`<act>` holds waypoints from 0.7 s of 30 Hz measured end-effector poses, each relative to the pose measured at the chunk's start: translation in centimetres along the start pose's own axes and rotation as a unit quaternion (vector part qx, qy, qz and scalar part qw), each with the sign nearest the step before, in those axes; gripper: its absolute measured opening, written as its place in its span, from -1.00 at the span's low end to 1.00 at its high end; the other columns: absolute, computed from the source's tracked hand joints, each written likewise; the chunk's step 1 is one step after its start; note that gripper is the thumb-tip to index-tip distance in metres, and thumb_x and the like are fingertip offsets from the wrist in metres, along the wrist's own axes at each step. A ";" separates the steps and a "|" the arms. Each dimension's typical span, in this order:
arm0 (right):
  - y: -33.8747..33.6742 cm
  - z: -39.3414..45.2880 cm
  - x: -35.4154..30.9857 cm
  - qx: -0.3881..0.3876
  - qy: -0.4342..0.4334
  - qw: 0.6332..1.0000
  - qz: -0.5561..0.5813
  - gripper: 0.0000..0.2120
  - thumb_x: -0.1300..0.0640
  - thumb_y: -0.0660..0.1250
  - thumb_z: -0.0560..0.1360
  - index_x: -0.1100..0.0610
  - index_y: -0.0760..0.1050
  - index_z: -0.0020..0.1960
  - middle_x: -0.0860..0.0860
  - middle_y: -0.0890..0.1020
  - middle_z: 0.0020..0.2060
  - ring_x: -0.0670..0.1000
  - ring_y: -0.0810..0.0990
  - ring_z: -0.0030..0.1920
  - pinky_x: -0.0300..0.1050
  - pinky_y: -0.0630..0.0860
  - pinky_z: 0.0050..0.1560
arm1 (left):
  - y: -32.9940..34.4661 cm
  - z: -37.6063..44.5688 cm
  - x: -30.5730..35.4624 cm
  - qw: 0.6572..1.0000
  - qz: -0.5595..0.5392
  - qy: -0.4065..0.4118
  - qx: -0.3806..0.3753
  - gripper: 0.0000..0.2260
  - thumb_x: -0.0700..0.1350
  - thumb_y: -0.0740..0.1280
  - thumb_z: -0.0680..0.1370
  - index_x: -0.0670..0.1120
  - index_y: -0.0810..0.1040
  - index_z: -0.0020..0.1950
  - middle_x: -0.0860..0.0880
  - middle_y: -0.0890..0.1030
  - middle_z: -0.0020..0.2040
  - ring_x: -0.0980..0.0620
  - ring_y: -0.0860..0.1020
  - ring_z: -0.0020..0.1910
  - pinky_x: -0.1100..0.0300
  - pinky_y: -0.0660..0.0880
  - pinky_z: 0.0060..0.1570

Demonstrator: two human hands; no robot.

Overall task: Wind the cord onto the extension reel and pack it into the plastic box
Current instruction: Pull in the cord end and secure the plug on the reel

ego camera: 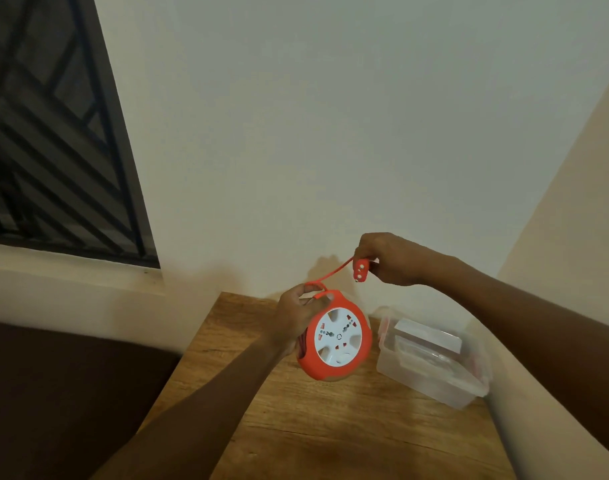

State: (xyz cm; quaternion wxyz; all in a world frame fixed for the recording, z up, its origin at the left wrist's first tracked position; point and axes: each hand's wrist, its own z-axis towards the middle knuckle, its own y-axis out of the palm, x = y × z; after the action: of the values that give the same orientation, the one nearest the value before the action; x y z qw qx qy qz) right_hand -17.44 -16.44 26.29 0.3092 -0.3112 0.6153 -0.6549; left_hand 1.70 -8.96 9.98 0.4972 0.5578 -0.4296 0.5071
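— Where is the extension reel (336,336)?
— Your left hand (298,315) grips it upright above the surface (330,427), sockets facing you.
— The cord (330,273)?
— It slants up-right to the plug (360,268), pinched in your right hand (391,259); plastic box (431,355) right.

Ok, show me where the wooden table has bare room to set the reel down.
Bare wood lies on the table near you, below the reel and left of the plastic box. A strip also runs left, under the left hand. The far right corner is crowded by the box.
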 end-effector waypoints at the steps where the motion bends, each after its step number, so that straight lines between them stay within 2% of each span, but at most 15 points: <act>1: 0.1 0.0 0.1 0.015 0.025 0.998 0.047 -0.80 0.28 0.34 0.55 0.11 0.64 0.11 0.05 0.61 0.02 0.03 0.55 -0.02 -0.07 0.53 0.03 | 0.0 0.0 -0.1 1.000 -0.001 -0.003 -0.005 -0.64 0.02 0.53 0.54 -0.07 0.59 0.28 -0.12 0.78 0.07 -0.21 0.77 -0.02 -0.19 0.71 0.02; 5: 1.0 1.3 0.1 0.083 0.124 0.978 0.149 -0.85 0.21 0.45 0.50 0.12 0.64 0.07 0.06 0.64 0.05 -0.01 0.61 -0.15 -0.18 0.51 -0.10 | 0.7 -0.2 0.1 0.999 -0.001 -0.025 -0.039 -0.71 0.07 0.53 0.53 -0.01 0.68 0.19 -0.11 0.78 0.06 -0.19 0.77 -0.01 -0.08 0.73 -0.05; 8: 2.1 2.5 -0.7 0.106 0.225 0.944 0.219 -0.71 0.24 0.47 0.46 0.14 0.54 0.16 0.12 0.65 -0.02 0.00 0.67 -0.26 -0.11 0.62 -0.17 | 1.3 -0.3 0.1 0.997 -0.008 -0.044 -0.058 -0.69 0.09 0.52 0.53 0.00 0.68 0.21 -0.11 0.78 0.08 -0.20 0.77 0.00 -0.08 0.73 -0.02; 11: 2.9 3.3 -1.8 0.094 0.269 0.922 0.261 -0.58 0.38 0.39 0.43 0.18 0.47 0.25 0.16 0.62 0.04 0.09 0.70 -0.15 0.01 0.66 -0.07 | 1.6 -0.3 0.1 0.996 -0.041 -0.054 -0.052 -0.62 0.05 0.49 0.56 0.01 0.59 0.35 -0.12 0.77 0.11 -0.22 0.76 0.04 -0.12 0.72 0.01; 14: 2.8 3.0 -3.0 0.093 0.203 0.949 0.222 -0.70 0.34 0.30 0.47 0.15 0.52 0.18 0.09 0.62 0.03 0.06 0.64 -0.07 -0.07 0.60 -0.07 | 1.6 -0.2 0.4 0.994 -0.079 -0.058 -0.056 -0.63 0.00 0.48 0.58 0.11 0.53 0.38 -0.13 0.76 0.14 -0.23 0.75 0.07 -0.11 0.71 0.00; 16: 2.5 1.9 -3.9 0.067 0.119 0.982 0.131 -0.81 0.27 0.33 0.49 0.12 0.54 0.08 0.05 0.62 0.01 0.05 0.61 -0.03 -0.09 0.57 -0.05 | 1.6 0.0 0.5 0.993 -0.093 -0.061 -0.047 -0.58 -0.01 0.46 0.60 0.13 0.47 0.43 -0.12 0.76 0.15 -0.24 0.75 0.08 -0.15 0.71 0.04; 18: 2.5 0.4 -4.7 0.021 0.034 0.999 0.026 -0.87 0.18 0.38 0.48 0.09 0.55 0.03 0.03 0.56 0.02 0.06 0.58 -0.04 -0.07 0.57 -0.06 | 1.6 0.3 0.4 0.991 -0.111 -0.060 -0.037 -0.48 -0.02 0.47 0.60 0.09 0.39 0.52 -0.14 0.75 0.17 -0.27 0.74 0.09 -0.19 0.69 0.07; 21: 3.4 -2.1 -5.1 -0.083 -0.048 0.993 -0.062 -0.71 0.12 0.41 0.48 0.00 0.53 0.19 0.01 0.46 0.18 0.09 0.59 0.03 -0.01 0.59 -0.07 | 1.3 0.4 0.5 0.989 -0.136 -0.058 -0.016 -0.43 -0.03 0.46 0.61 0.17 0.32 0.56 -0.11 0.77 0.11 -0.23 0.77 0.01 -0.07 0.71 -0.12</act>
State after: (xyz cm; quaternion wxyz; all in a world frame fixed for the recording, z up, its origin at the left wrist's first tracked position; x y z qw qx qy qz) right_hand -15.86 -11.30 22.65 0.2703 -0.4043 0.6318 -0.6036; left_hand 0.49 -9.54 10.59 0.5448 0.6312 -0.3861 0.3946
